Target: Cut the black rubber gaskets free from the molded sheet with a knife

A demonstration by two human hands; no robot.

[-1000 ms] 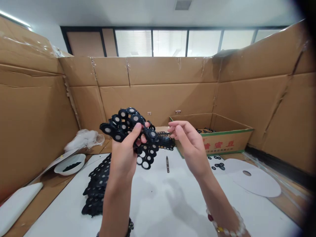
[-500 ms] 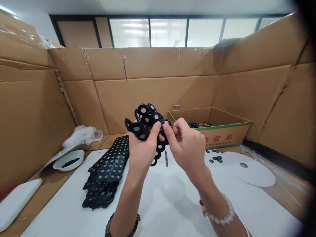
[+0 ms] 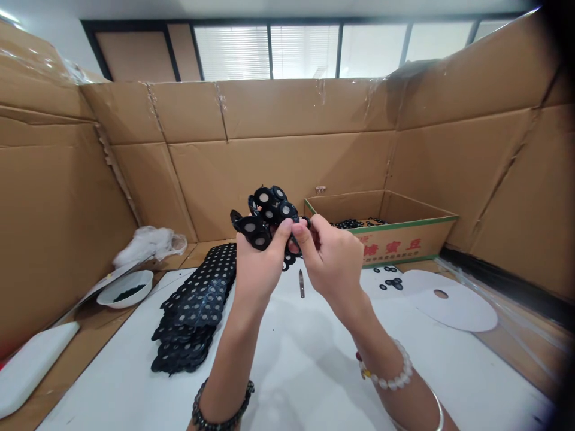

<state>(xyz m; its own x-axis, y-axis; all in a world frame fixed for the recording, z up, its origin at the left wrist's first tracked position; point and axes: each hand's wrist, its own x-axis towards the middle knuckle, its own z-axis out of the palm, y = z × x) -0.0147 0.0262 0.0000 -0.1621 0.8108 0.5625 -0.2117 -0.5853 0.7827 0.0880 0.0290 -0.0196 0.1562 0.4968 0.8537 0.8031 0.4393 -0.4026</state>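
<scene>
A bent sheet of black rubber discs (image 3: 263, 196) with pale round centres is held up before me, above the white tabletop. My left hand (image 3: 265, 263) is closed around its lower part, thumb on top. My right hand (image 3: 335, 257) pinches at the sheet's right edge, its fingertips close against my left thumb; what exactly sits between them is partly hidden. Below the hands lies a small pointed metal blade (image 3: 302, 284). Left of my left wrist, a stack of similar black disc sheets (image 3: 197, 311) rests on the table.
At the back right stands a cardboard box (image 3: 395, 242) with black rings inside. Several loose black rings (image 3: 393, 282) lie before it, beside a white disc with a hole (image 3: 467, 311). On the left are a white bowl (image 3: 144, 281) with dark bits, a plastic bag (image 3: 150, 245) and a white slab (image 3: 36, 365).
My right hand has shifted slightly left and turned at the wrist, its fingers still pinched at the sheet's edge. The camera view has moved a little.
</scene>
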